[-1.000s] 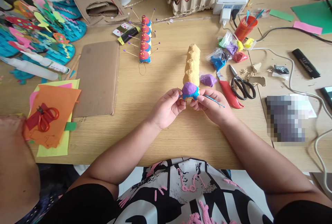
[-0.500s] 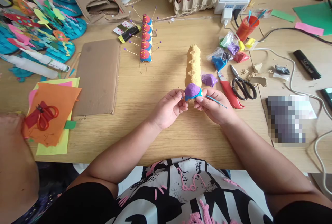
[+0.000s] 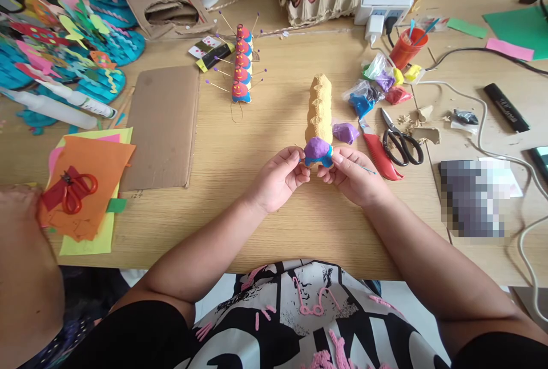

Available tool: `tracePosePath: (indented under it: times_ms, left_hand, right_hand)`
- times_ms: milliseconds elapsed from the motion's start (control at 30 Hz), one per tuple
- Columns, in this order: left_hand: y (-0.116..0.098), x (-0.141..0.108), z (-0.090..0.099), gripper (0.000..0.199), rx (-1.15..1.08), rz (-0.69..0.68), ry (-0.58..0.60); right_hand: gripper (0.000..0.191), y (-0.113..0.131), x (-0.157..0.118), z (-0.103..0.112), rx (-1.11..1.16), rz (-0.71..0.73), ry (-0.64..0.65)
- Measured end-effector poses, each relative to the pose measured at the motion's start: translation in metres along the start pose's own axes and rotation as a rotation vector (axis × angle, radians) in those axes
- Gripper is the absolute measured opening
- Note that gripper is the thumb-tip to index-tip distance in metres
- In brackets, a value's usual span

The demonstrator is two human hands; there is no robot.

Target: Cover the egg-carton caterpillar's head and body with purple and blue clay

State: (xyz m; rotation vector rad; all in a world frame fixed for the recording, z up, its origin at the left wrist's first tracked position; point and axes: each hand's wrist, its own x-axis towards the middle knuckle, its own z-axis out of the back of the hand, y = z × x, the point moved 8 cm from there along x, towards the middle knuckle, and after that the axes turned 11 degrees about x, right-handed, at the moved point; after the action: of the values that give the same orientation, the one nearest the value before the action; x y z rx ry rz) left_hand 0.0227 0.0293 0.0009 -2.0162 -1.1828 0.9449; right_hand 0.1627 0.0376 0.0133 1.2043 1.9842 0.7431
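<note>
A yellow egg-carton strip (image 3: 319, 108) points away from me, its near end covered with purple clay (image 3: 317, 148) and a blue clay edge (image 3: 322, 160). My left hand (image 3: 278, 179) pinches the left side of that near end. On the right side, my right hand (image 3: 354, 175) grips it with thumb and fingers, and a thin blue stick (image 3: 369, 171) shows beyond the fingers. A bag of purple clay (image 3: 346, 133) lies just right of the strip. Farther back left stands a finished-looking red and blue caterpillar (image 3: 242, 67) with pins at its sides.
Black scissors (image 3: 402, 144) and a red-handled cutter (image 3: 382, 155) lie to the right, near clay bags (image 3: 362, 104) and a red cup (image 3: 408, 48). Cardboard (image 3: 161, 126) and orange paper (image 3: 92, 169) with red scissors lie left. Another person's arm (image 3: 29, 266) is at far left.
My right thumb has shifted right, off the blue clay, uncovering more of it. Less of the thin blue stick shows beside my right hand. My left hand has barely moved.
</note>
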Motion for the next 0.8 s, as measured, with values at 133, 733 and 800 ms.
tracePosePath:
  times_ms: [133, 733, 800]
  left_hand:
    - [0.001, 0.000, -0.002, 0.031, 0.012, -0.007, 0.026]
    - [-0.002, -0.001, -0.001, 0.023, -0.015, -0.015, -0.007]
    - [-0.002, -0.001, -0.002, 0.022, -0.015, -0.008, -0.015]
  right_hand:
    - [0.043, 0.001, 0.000, 0.003, -0.008, 0.030, -0.047]
    - [0.041, 0.024, -0.009, -0.006, -0.438, 0.334, -0.009]
    - [0.042, 0.022, -0.009, -0.008, -0.388, 0.311, 0.010]
